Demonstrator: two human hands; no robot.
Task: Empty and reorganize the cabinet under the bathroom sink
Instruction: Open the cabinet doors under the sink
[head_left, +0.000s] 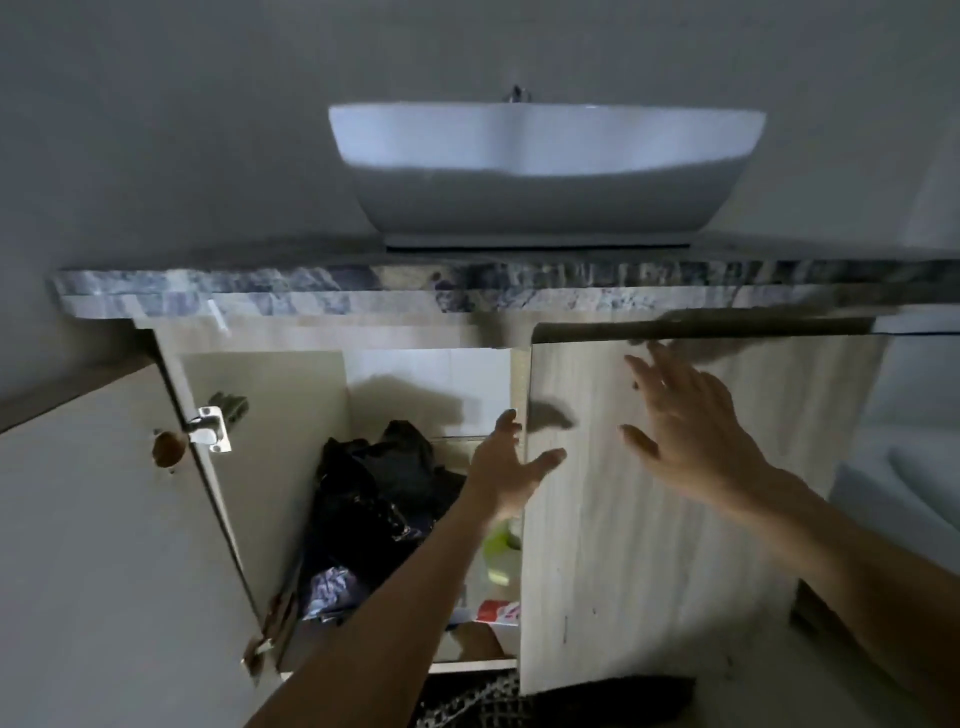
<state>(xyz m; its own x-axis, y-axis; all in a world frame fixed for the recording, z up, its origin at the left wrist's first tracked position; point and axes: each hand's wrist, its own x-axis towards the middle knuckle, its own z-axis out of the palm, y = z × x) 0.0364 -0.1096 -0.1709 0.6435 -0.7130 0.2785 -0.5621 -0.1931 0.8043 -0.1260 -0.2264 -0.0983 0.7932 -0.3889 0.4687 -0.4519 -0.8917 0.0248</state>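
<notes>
Marble-edged counter (311, 296), round basin (545, 171) — pale woodgrain door (649, 519); spread hands

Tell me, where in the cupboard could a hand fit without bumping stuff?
The open gap sits above the black bag, below the pale back wall, between the left side wall and the right door. Lower down is crowded: the bag, a green bottle and a red-and-white pack.

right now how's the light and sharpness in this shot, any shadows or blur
Head view: dim overall, the sink basin brightest; both hands throw dark shadows on the back wall and the right door; the right hand has motion-blurred fingers; wide-angle lens bows the countertop edge.
</notes>
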